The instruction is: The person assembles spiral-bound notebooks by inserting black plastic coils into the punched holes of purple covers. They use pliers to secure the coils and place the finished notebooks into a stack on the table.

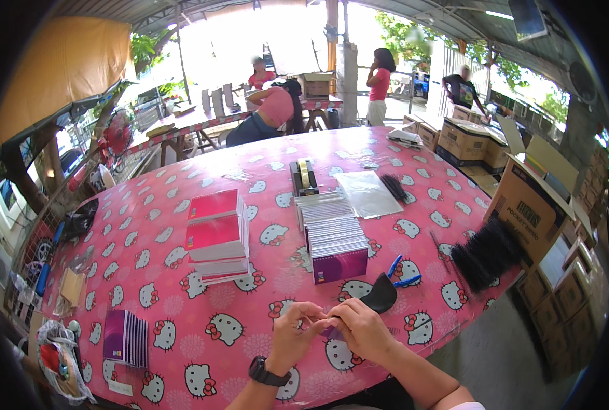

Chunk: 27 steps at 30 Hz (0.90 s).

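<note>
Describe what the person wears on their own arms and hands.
Both hands are bare, no gloves. The left hand has a black wristwatch with a dark strap on its wrist. The right hand has a bare forearm, with a white sleeve edge at the frame's bottom.

Glossy plastic tablecloth, clear shiny plastic sleeve, matt cardboard boxes, glossy-cover notebks.

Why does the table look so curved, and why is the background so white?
Head view: the fisheye lens bends the pink table toward the rim, with black corners; daylight beyond the roof is blown out; the distant people are soft, while the left hand and right hand are evenly lit and fairly sharp.
</note>
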Available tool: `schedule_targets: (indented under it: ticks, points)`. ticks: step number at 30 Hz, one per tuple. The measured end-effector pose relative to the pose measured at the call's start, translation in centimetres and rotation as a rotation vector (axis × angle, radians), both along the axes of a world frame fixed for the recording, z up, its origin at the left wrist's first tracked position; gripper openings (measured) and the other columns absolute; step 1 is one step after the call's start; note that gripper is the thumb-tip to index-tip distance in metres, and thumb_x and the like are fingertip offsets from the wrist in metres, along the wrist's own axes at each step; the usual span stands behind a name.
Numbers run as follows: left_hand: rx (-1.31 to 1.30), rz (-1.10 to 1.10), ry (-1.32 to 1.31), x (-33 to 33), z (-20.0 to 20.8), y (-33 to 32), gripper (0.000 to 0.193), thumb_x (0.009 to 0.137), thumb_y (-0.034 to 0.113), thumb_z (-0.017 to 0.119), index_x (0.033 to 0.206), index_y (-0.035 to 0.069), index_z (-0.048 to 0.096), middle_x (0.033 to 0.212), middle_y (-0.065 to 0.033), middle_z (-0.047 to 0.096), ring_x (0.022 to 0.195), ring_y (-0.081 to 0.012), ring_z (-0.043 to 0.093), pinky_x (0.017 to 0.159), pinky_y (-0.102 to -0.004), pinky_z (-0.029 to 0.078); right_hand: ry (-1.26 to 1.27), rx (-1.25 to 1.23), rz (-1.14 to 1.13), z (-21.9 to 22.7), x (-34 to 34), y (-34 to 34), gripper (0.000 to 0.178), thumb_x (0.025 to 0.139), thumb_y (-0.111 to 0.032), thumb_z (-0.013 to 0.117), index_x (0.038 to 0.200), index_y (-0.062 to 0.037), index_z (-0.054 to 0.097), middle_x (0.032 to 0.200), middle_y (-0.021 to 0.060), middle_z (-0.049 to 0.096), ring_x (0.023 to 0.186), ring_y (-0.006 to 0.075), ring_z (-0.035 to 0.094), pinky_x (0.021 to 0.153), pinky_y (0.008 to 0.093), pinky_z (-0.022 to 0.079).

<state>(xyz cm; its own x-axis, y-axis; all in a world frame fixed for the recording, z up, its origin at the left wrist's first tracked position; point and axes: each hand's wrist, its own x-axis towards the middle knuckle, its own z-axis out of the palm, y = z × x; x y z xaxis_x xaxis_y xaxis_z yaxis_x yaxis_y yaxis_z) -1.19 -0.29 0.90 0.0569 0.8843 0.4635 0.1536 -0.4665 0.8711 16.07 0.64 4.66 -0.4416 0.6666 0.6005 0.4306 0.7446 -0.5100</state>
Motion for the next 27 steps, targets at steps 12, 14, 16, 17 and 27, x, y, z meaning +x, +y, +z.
schedule_targets:
  ticks: [12, 14, 16, 17, 27]
  points:
    - [-0.035, 0.484, -0.419, -6.6, 2.8, -2.7, 0.023, 0.098, 0.031, 0.053, 0.101, 0.009, 0.059, 0.08, 0.0063, 0.05, 0.069, -0.0037, 0.042, 0.062, -0.0198, 0.035, 0.094, -0.231, -0.201, 0.2, 3.1, 0.2, 0.056, 0.083, -0.029, 0.069, 0.131, -0.0067, 0.05, 0.124, 0.0138, 0.054, 0.111, 0.0277, 0.052, 0.091, 0.0392, 0.042]
    - [0.056, 0.749, -0.338, -12.6, 4.7, -5.0, 0.026, 0.101, 0.03, 0.047, 0.092, 0.006, 0.055, 0.081, 0.0035, 0.046, 0.076, -0.0059, 0.043, 0.067, -0.021, 0.037, 0.01, -0.288, -0.183, -0.8, 5.0, 0.6, 0.051, 0.084, -0.032, 0.067, 0.126, -0.0062, 0.054, 0.12, 0.0127, 0.057, 0.106, 0.0254, 0.055, 0.086, 0.0365, 0.044]
    - [0.143, 0.982, -0.279, -18.1, 6.7, -7.5, 0.033, 0.1, 0.036, 0.047, 0.091, 0.005, 0.054, 0.079, 0.004, 0.045, 0.075, -0.0064, 0.042, 0.068, -0.023, 0.038, -0.081, -0.349, -0.167, -1.9, 6.4, 0.7, 0.052, 0.085, -0.04, 0.066, 0.122, -0.0048, 0.058, 0.116, 0.0109, 0.06, 0.102, 0.022, 0.057, 0.081, 0.0342, 0.046]
    - [0.199, 1.081, -0.279, -21.6, 7.2, -9.2, 0.036, 0.099, 0.039, 0.049, 0.097, 0.004, 0.058, 0.085, 0.0028, 0.051, 0.08, -0.0091, 0.046, 0.071, -0.0273, 0.04, -0.085, -0.362, -0.155, -2.3, 6.9, 0.7, 0.048, 0.085, -0.038, 0.066, 0.119, -0.0039, 0.059, 0.113, 0.0108, 0.061, 0.099, 0.0216, 0.058, 0.08, 0.0336, 0.046]
    - [-0.268, 1.044, 1.23, -37.0, 9.9, -9.1, 0.033, 0.094, 0.034, 0.048, 0.1, 0.008, 0.066, 0.09, -0.0211, 0.065, 0.088, -0.0362, 0.062, 0.088, -0.0452, 0.042, -0.086, -0.46, -0.081, -3.1, 7.0, -0.1, 0.029, 0.083, -0.02, 0.069, 0.103, -0.0006, 0.065, 0.098, 0.013, 0.064, 0.085, 0.0234, 0.062, 0.074, 0.0342, 0.049]
